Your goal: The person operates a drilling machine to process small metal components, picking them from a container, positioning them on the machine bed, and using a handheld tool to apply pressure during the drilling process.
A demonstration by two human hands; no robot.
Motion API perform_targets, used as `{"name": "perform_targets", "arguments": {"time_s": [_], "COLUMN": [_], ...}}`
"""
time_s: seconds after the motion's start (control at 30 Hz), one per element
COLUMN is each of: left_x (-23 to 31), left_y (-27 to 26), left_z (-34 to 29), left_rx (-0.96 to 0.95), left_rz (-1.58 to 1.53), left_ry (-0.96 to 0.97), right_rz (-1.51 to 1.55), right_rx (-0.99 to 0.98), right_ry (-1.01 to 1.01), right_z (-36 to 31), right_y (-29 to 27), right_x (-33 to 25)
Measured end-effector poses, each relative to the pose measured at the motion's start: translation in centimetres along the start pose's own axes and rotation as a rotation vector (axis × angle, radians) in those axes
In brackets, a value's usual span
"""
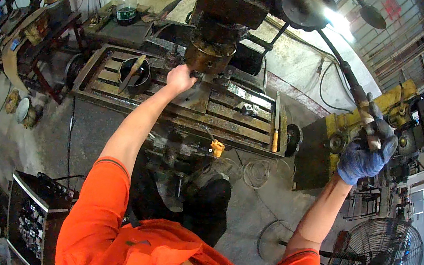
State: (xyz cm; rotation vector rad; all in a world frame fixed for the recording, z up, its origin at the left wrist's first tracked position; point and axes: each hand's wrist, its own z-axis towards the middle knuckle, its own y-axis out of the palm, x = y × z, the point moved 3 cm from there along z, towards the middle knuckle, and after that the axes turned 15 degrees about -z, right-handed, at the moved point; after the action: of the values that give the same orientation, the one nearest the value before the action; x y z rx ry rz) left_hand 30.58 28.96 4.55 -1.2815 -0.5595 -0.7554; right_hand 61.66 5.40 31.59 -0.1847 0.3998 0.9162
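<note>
My bare left hand (180, 78) reaches in under the brown, oily spindle head (209, 55) of a drill-press-like machine. Its fingers are curled closed beside the head's lower edge, and what they grip is hidden. Off to the right, my right hand (365, 154), in a blue-grey knit glove, is wrapped round the end of a long lever handle (357, 92) that slopes down from the machine's upper part. Below the spindle lies the slotted metal table (172, 109). A dark pot (142, 80) with a wooden-handled brush (132, 72) across it stands on the table's left side.
A file with a yellow handle (275, 140) and a small metal block (248, 109) lie on the table's right side. An orange-yellow fitting (217, 148) sits at its front edge. A bottle (126, 7) stands behind left; a floor fan (379, 264) is at lower right.
</note>
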Motion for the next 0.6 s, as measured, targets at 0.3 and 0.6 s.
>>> {"name": "perform_targets", "arguments": {"time_s": [0.3,0.6], "left_x": [-0.3,-0.2], "left_y": [0.4,-1.7], "left_z": [0.3,-1.0], "left_rx": [-0.007,-0.141], "left_rz": [0.026,-0.228], "left_ry": [-0.014,-0.063], "right_rz": [-0.121,-0.042], "right_rx": [-0.043,0.046], "right_ry": [-0.071,0.059], "right_z": [-2.3,-3.2], "right_y": [0.5,0.4], "right_x": [0.5,0.3]}}
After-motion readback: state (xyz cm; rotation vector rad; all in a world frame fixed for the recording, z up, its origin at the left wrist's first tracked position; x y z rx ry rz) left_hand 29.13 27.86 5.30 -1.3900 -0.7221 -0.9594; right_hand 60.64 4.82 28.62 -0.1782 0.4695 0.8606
